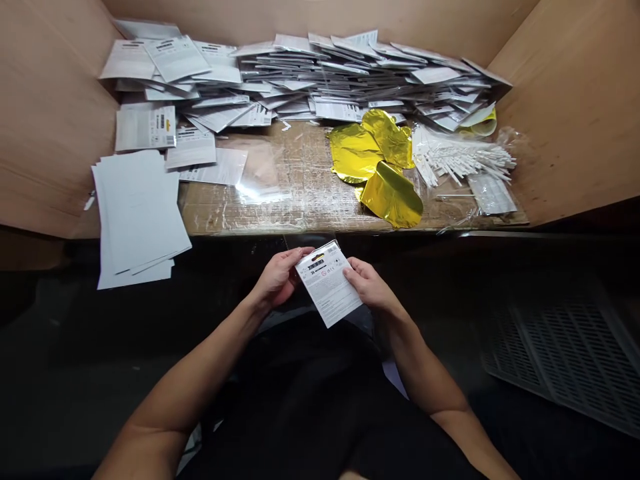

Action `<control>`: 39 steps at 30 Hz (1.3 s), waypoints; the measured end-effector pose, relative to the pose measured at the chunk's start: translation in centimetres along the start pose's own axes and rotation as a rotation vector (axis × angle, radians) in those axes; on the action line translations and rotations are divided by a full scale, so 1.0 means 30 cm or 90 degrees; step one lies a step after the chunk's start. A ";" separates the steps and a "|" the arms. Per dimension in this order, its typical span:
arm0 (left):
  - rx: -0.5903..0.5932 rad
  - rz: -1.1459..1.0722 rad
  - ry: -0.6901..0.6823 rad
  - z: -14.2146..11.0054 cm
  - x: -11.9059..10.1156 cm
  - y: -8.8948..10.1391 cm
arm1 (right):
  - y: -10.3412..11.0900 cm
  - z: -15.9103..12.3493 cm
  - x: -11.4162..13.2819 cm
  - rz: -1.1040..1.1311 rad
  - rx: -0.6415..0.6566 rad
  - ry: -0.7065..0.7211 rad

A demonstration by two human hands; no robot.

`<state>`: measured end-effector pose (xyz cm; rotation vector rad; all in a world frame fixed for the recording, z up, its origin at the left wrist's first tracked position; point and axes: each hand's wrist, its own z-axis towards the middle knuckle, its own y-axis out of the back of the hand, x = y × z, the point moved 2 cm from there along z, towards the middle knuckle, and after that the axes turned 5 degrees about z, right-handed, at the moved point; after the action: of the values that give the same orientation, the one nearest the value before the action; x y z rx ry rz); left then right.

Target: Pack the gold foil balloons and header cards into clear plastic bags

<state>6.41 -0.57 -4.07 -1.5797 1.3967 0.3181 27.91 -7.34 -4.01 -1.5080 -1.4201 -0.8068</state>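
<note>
A flat white printed packet [330,290] with a hang hole at its top is held in front of my body, its text side facing up. My left hand [280,277] grips its upper left edge, with the fingertips partly behind it. On the right edge, my right hand [370,283] pinches it, thumb on the printed face and the other fingers hidden underneath. Just beyond the bench edge lie several gold foil balloons [393,193], flat and folded. Right of them is a pile of thin white sticks or straws [460,157].
Many similar packets [325,70] are heaped along the back wall. White paper sheets [140,213] overhang the bench's front left. A clear plastic bag [263,173] lies on the cardboard surface [305,200]. Wooden side panels [585,107] enclose the bench; a dark slatted crate [570,353] stands lower right.
</note>
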 end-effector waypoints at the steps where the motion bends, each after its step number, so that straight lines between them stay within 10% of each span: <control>1: 0.005 -0.006 -0.002 -0.005 0.004 0.002 | 0.000 0.000 0.005 -0.047 -0.022 0.017; 12: -0.175 0.056 -0.249 0.032 0.103 -0.024 | -0.120 -0.071 -0.002 -0.266 -0.154 0.191; 19: -0.101 -0.011 -0.186 -0.037 0.154 -0.054 | -0.126 -0.051 -0.043 -0.124 -0.191 0.161; 26: -0.074 -0.036 -0.095 -0.056 -0.005 -0.075 | -0.085 -0.057 0.020 -0.088 -0.106 0.201; 32: -0.114 -0.177 -0.166 0.011 -0.124 -0.063 | -0.090 -0.026 -0.117 0.046 -0.116 0.053; 39: -0.110 -0.173 -0.198 0.006 -0.019 -0.117 | -0.139 -0.059 -0.126 -0.060 -0.141 -0.021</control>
<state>9.36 -0.50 -2.07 -1.7508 0.9243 0.5062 23.50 -10.71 -6.03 -1.6362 -1.4735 -1.0288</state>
